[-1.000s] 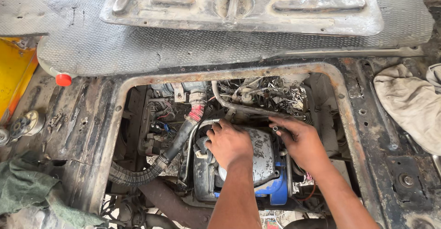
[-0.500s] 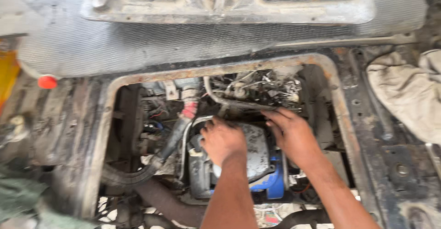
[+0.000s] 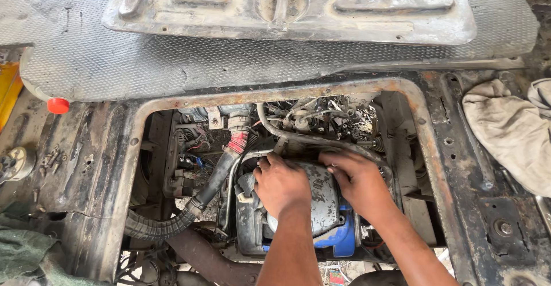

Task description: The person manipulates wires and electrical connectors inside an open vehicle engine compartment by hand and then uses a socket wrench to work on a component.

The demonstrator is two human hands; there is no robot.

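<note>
Both hands have edged a little toward 12 o'clock over the engine since the earlier frames, and the camera has steadied, so the bay now reads sharply. Left hand lies palm-down with fingers curled over the grey rounded metal engine cover, gripping its 9 o'clock upper edge. Right hand rests on the cover's 1 o'clock corner, fingers bent over the far edge; whether it truly clasps anything there I cannot tell. The cover sits in the middle of the rusty rectangular floor opening, directly under the hands, with its long axis running from 12 to 6 o'clock; both hands touch it, the left more squarely on top. A blue plastic part shows at the cover's 5 o'clock side.

Just beside the left hand, at 9 o'clock, a black ribbed rubber hose with a red band climbs toward 12 o'clock. A thin curved metal pipe crosses just beyond the fingertips at 12 o'clock, with a tangle of wires and dusty fittings behind it, crowding the far edge of the cover. Farther toward 12 o'clock lies a grey pressed-metal hatch panel on a textured grey rubber mat. A pale crumpled cloth lies at 3 o'clock, and a small red cap at 9 o'clock.
</note>
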